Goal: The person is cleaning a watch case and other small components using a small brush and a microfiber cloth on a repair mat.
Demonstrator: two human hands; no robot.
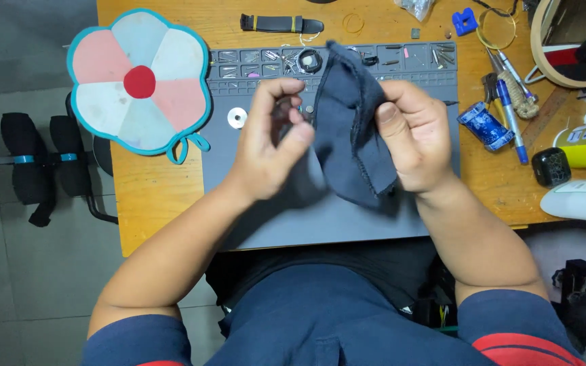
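We see both hands raised over the grey work mat [374, 217], which lies on a wooden table [150, 196]. The right hand [418, 139] pinches a dark blue cloth [350, 146] between thumb and fingers, and the cloth hangs in folds above the middle of the mat, its stitched raw edge turned toward us. The left hand [272, 146] is closed around a small dark object [283, 115] (too hidden by the fingers for us to tell what it is), with the thumb pressed against the cloth's left edge.

Along the far rim of the mat, moulded compartments hold small metal parts, and a round watch case [309, 62] sits in one of them. A small silver disc [237, 118] rests on the mat, left of the hands. Left of the mat lies a flower-shaped pad [137, 81] in pink, white and teal. Beyond the mat lies a black watch strap [281, 24]. Right of the mat are a blue pen [510, 115] and a blue patterned roll [485, 125].
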